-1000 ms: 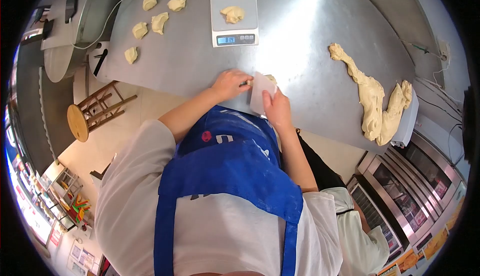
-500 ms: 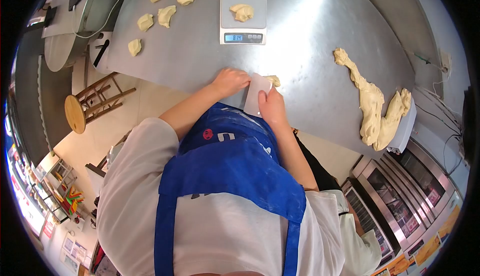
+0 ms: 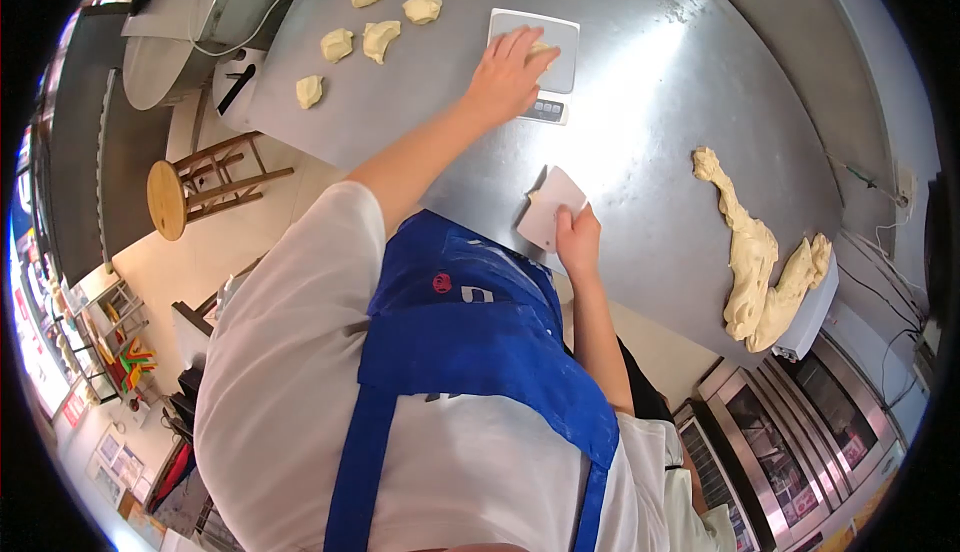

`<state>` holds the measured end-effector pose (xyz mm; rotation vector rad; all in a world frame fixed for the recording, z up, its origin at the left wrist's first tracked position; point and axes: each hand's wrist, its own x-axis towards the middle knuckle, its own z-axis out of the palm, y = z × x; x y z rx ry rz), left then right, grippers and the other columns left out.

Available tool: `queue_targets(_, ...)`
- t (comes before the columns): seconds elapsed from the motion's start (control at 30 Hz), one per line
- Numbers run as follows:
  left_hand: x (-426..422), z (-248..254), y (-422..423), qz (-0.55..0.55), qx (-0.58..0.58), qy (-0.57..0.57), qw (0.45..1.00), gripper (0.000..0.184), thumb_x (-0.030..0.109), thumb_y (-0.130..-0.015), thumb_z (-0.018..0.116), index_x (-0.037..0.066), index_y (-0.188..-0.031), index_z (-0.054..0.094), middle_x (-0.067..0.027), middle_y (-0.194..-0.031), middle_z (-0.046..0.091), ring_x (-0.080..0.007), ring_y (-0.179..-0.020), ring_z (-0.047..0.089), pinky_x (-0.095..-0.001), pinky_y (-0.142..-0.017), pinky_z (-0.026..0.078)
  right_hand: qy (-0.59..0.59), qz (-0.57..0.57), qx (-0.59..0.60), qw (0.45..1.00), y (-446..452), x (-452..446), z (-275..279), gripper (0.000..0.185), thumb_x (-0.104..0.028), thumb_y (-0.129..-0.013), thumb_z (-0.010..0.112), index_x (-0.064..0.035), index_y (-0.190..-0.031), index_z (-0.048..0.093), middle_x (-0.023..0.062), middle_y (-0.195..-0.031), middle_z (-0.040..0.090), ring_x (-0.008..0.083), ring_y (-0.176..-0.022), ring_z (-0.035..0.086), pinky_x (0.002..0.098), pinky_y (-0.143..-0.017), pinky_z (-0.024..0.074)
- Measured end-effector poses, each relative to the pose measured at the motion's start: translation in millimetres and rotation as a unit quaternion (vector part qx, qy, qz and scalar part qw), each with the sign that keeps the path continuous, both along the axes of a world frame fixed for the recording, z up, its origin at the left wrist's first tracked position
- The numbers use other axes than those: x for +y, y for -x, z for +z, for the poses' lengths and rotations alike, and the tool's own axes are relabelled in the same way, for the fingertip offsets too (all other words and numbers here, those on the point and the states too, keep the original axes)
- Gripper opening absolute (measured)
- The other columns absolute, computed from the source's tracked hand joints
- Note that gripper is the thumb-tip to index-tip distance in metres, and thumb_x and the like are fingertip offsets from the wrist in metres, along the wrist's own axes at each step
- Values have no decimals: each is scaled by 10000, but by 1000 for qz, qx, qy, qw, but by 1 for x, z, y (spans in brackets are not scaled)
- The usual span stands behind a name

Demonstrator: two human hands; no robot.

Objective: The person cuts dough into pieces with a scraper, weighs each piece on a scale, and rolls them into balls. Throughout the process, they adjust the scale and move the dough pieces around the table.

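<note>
My left hand reaches over the white digital scale, its fingers spread on or just above a dough piece that they partly cover. The hand also hides part of the display. My right hand grips a pale flat scraper near the table's front edge. Several dough pieces lie apart on the metal table at the left and back. A long, folded strip of dough lies at the right, its lower end beside a white box-like object.
A wooden stool stands on the floor at the left. Metal ovens are at the lower right. Cables hang along the right wall. Part of another person shows behind my right arm.
My left hand has moved from beside the scraper up to the scale, and its fingers have spread. The small dough by the scraper is no longer seen there. The camera view has shifted.
</note>
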<state>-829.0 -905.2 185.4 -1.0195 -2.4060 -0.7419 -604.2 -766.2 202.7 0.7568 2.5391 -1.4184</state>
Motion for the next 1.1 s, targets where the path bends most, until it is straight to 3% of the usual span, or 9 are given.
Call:
queue_targets(0.1,19,-31,28,6,-46,59,997,347,123,-748,601,124,-1095,588,-102,-1068,585,-294,-1010,565,-376,-892,451,-34,-41,6,999,-16,10,6,297,-147,-881,509,85,-1058,563,260,-904,648,395,-835,642,415,-766,502)
queue_targets(0.17,14,-30,39,23,-237,-55,970,314,161,-837,553,108,-1147,558,-126,-1135,580,-311,-1057,550,-373,-891,446,-37,-83,27,996,-26,21,5,288,-142,-880,516,82,-1053,566,243,-908,653,370,-837,646,405,-763,502)
queue_targets(0.3,-14,-33,72,166,-469,-487,718,362,338,-945,455,79,-1174,564,-165,-1133,583,-294,-1061,549,-369,-937,411,28,-204,58,977,-43,46,-14,277,-141,-875,545,72,-1051,573,186,-936,663,286,-866,649,366,-766,495)
queue_targets(0.47,-127,-40,16,185,-231,-30,955,423,347,-872,572,127,-1234,561,-195,-1280,446,-336,-1224,401,-398,-1006,343,53,-223,-4,973,-64,63,-40,294,-153,-878,554,66,-1073,575,162,-979,660,235,-886,632,342,-775,489)
queue_targets(0.6,-146,2,-47,294,-54,286,910,520,316,-820,631,107,-1281,511,-228,-1267,443,-380,-1209,406,-464,-1012,333,104,-177,-43,978,-55,41,-50,323,-163,-876,559,67,-1103,571,173,-1002,660,238,-893,634,348,-783,489)
queue_targets(0.7,-114,22,-80,205,-181,129,953,597,317,-821,626,53,-1325,444,-251,-1301,428,-402,-1201,421,-456,-1030,330,118,-175,-26,977,-40,21,-58,336,-176,-872,563,65,-1106,573,184,-1005,661,266,-913,636,371,-801,487)
queue_targets(0.77,-82,-19,-113,23,-386,77,919,633,321,-827,621,8,-1336,409,-254,-1316,438,-403,-1210,427,-446,-1041,329,119,-173,-4,978,-31,3,-59,336,-177,-869,562,62,-1106,575,196,-1002,660,288,-918,639,381,-807,486)
queue_targets(0.97,-5,-47,-129,30,-585,-103,804,567,290,-886,563,6,-1346,394,-252,-1306,462,-387,-1215,443,-420,-1039,341,130,-145,33,980,2,-25,-30,338,-156,-853,523,54,-1112,575,235,-992,651,338,-915,640,381,-818,485)
queue_targets(1.1,4,3,-61,62,-419,-161,891,461,255,-917,528,3,-1297,462,-225,-1225,531,-363,-1179,477,-412,-1008,370,106,-213,66,969,-15,2,13,331,-192,-851,534,47,-1072,594,216,-952,665,306,-893,649,362,-800,491)
